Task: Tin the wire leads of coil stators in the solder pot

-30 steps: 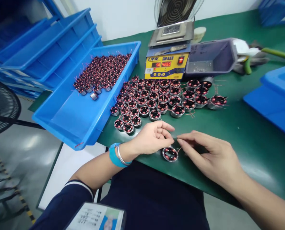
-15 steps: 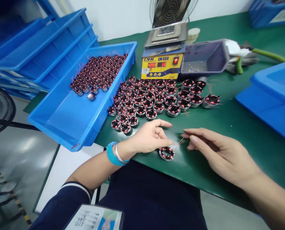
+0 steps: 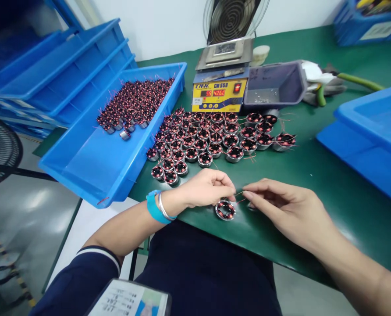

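A motor stator (image 3: 225, 210), a ring with black and copper-coloured windings, lies flat near the table's front edge. My left hand (image 3: 210, 188) is closed just above its far rim, thumb and forefinger pinched at the stator's thin copper wire leads (image 3: 239, 196). From the right, my right hand (image 3: 289, 208) pinches the other ends of those leads between thumb and fingertips. Under the right fingers shows a small dark and shiny thing, mostly hidden. Several similar stators (image 3: 204, 159) stand in a cluster beyond my hands, loose wires sticking out.
A blue bin (image 3: 83, 153) at left holds a heap of stators. Behind the cluster are a yellow CM 558 solder pot unit (image 3: 220, 94) with red digits and a grey-purple tub (image 3: 274, 83). Blue trays (image 3: 373, 127) stand at right; a fan (image 3: 231, 19) is at the back.
My left fingers have closed from spread to a pinch at the leads. My right hand has moved slightly left, nearer the stator. The unit's red digits have changed.
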Demonstrator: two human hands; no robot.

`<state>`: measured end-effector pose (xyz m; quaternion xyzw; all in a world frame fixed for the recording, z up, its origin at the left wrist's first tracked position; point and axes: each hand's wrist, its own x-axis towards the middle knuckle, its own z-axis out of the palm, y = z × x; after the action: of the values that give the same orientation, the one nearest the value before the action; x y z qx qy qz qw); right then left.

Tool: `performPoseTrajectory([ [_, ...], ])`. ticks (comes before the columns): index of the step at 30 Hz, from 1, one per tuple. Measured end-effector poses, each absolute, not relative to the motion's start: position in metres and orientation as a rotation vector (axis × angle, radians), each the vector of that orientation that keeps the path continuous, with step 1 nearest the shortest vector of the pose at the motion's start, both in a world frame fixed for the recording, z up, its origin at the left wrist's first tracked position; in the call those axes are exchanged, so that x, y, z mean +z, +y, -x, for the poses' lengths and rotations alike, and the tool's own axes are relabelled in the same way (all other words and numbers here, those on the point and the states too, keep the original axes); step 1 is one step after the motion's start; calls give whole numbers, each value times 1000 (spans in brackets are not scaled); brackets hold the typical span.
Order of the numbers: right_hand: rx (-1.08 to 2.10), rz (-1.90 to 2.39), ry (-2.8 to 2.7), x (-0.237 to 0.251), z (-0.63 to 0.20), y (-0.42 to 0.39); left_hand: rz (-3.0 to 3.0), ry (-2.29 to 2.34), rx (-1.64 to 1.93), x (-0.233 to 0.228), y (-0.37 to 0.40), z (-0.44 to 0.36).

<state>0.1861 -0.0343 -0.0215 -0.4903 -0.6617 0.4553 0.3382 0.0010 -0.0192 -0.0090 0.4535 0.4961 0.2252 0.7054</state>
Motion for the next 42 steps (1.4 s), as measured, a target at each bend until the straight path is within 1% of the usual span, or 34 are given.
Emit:
performPoseTrajectory([
  [3,1157,1282,-1730,-25,-186,-36,-982,1064,430,-8,-15,-1],
  [8,1226,1271,-1653,-28,-184,-38,-943,1021,338,-4,-10,-2],
  [14,1112,1235,-1595,-26,-175,-39,-918,1019,365,-3,-11,-3],
  [19,1111,1224,-1520,-29,-171,-39,-894,1028,403,-3,-13,-3],
  [25,956,1115,-1653,-35,-180,-36,-911,1052,453,-3,-16,-6],
  [28,868,1060,-1699,-38,-181,-37,-888,1018,422,-3,-15,-5],
  [35,563,1048,-1842,-36,-180,-39,-897,1005,419,-3,-14,-3],
  [38,559,1031,-1882,-34,-185,-36,-918,1055,460,-4,-16,-5],
  [42,664,928,-2006,-30,-192,-33,-936,1085,461,-3,-17,-7],
])
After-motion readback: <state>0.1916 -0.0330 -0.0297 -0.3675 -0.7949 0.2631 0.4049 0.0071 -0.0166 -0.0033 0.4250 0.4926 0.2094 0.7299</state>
